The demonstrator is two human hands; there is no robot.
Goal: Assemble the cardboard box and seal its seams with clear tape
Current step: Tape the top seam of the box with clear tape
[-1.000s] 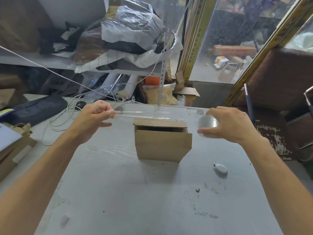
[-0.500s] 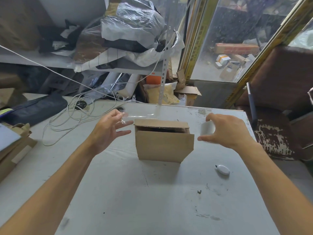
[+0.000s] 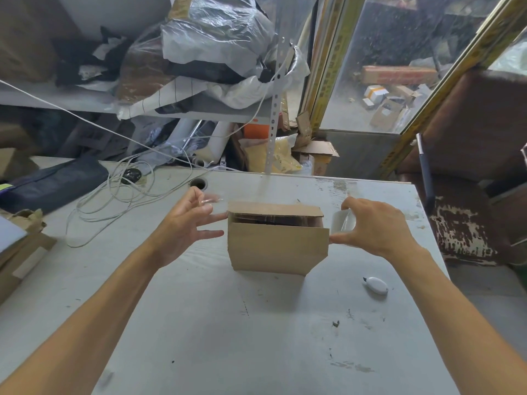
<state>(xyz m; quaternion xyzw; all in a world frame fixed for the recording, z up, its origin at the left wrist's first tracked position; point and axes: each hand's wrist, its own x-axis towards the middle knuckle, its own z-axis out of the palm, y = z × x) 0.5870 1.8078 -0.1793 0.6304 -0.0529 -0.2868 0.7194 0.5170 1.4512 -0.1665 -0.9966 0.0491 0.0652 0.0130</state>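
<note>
The cardboard box [image 3: 278, 240] is standing mid-table [image 3: 256, 337], its top flaps not fully meeting; the left hand [image 3: 182, 226] is pinching the free tape end [image 3: 209, 199] between thumb and finger, other fingers spread; the right hand [image 3: 376, 226] is keeping its grip clamped on the tape roll [image 3: 342, 220] beside the box. Risks, as judged: the strip sagging and sticking to itself or landing crooked off the seam; the light box shifting under pull.

Both hands [image 3: 182, 229] [image 3: 376, 226] and tape strip [image 3: 211, 199] now lower, closer to the box [image 3: 278, 246].
</note>
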